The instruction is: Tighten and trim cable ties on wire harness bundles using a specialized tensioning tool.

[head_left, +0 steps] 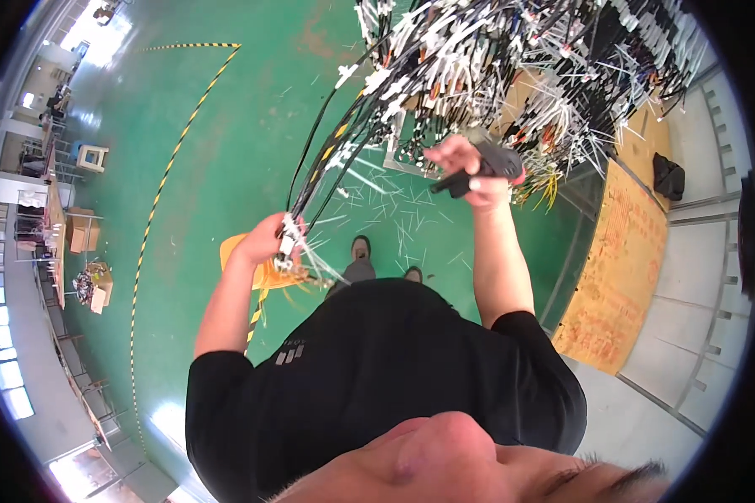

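Observation:
My left hand is closed round the near end of a bundle of black cables, where white tags and loose white strips stick out. From there the cables run up and away to a large hanging mass of wiring harnesses at the far right. My right hand grips a black pistol-shaped hand tool, held apart from the bundle and just in front of the harnesses. Some of its fingers are stretched out to the left. What the tool's front end does is too small to tell.
Many white strips lie scattered on the green floor beyond my feet. A yellow stool stands under my left forearm. To the right is a wooden board. Yellow-black tape marks the floor at left, with cardboard boxes beyond.

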Tool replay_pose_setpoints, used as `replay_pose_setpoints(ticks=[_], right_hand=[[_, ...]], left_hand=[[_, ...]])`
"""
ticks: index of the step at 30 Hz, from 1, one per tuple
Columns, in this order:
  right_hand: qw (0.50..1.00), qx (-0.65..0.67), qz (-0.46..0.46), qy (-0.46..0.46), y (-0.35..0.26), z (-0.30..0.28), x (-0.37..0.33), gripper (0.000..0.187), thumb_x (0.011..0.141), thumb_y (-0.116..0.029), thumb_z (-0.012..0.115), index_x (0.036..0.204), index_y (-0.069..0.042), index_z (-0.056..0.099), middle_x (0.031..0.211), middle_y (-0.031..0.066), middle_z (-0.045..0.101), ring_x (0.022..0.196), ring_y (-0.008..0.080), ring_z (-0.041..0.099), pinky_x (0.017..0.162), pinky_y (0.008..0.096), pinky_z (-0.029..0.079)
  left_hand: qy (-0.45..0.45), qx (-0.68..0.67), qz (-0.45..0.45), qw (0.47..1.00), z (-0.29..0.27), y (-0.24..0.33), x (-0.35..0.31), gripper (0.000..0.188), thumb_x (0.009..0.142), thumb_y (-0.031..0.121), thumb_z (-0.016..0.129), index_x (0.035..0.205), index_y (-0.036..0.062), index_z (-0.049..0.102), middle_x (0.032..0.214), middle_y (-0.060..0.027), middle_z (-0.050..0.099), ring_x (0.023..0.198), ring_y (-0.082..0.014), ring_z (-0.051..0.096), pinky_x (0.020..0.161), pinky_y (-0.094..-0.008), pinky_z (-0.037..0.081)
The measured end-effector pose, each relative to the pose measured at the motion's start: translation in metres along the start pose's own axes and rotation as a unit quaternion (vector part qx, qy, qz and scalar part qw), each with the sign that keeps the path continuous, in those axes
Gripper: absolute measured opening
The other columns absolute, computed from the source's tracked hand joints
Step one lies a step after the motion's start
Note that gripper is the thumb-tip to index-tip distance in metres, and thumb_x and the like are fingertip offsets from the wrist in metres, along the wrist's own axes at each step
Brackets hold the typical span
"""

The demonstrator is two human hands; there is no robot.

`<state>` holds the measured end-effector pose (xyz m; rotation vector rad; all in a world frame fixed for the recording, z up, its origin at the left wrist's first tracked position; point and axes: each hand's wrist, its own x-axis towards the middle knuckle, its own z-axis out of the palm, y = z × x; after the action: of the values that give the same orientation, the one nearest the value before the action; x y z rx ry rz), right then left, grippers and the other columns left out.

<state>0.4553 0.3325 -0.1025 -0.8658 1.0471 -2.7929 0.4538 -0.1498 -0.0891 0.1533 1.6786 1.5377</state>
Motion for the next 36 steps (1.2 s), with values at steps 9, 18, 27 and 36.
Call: replay_pose_setpoints(ticks=[9, 18, 27, 36], right_hand=[[0.938, -0.159, -0.141, 0.275, -0.049, -0.042, -0.013, 0.072, 0.073, -0.003, 0.077, 0.143, 0.001, 0.057, 0.142, 0.0127, 0.062, 0.142, 0.0309, 0.053, 0.127, 0.0519, 0.035], [0.993, 0.041, 0.048, 0.100, 0.022, -0.025, 0.037, 0.043, 0.060, -0.010, 0.075, 0.103, -0.008, 0.067, 0.159, 0.0203, 0.051, 0.162, 0.0352, 0.027, 0.134, 0.0471, 0.013], [0.986, 0.019, -0.117, 0.117, 0.001, 0.032, 0.030, 0.086, 0.062, -0.008, 0.075, 0.147, -0.002, 0.059, 0.148, 0.0171, 0.060, 0.147, 0.0332, 0.049, 0.131, 0.0495, 0.024], [0.994, -0.022, -0.043, 0.100, 0.014, -0.011, 0.095, 0.052, 0.068, -0.003, 0.071, 0.120, -0.002, 0.066, 0.139, 0.0194, 0.065, 0.123, 0.0228, 0.062, 0.112, 0.0369, 0.046]], left_hand=[[0.154, 0.142, 0.060, 0.976, 0.051, 0.038, -0.046, 0.104, 0.063, 0.011, 0.096, 0.154, 0.0030, 0.046, 0.107, -0.0001, 0.062, 0.095, -0.0128, 0.060, 0.089, -0.0301, 0.054], [0.014, 0.004, 0.072, 0.997, 0.043, 0.063, -0.061, 0.100, 0.074, 0.024, 0.092, 0.158, 0.0027, 0.044, 0.102, 0.0006, 0.060, 0.094, -0.0081, 0.060, 0.082, -0.0235, 0.051], [-0.030, -0.021, 0.122, 0.992, 0.019, 0.082, -0.073, 0.069, 0.083, 0.037, 0.085, 0.134, -0.0005, 0.058, 0.083, 0.0011, 0.057, 0.063, -0.0060, 0.051, 0.057, -0.0208, 0.042], [-0.111, -0.002, 0.136, 0.984, 0.002, 0.102, -0.073, 0.048, 0.083, 0.037, 0.079, 0.106, -0.0039, 0.067, 0.082, -0.0080, 0.066, 0.072, -0.0189, 0.066, 0.067, -0.0325, 0.053]])
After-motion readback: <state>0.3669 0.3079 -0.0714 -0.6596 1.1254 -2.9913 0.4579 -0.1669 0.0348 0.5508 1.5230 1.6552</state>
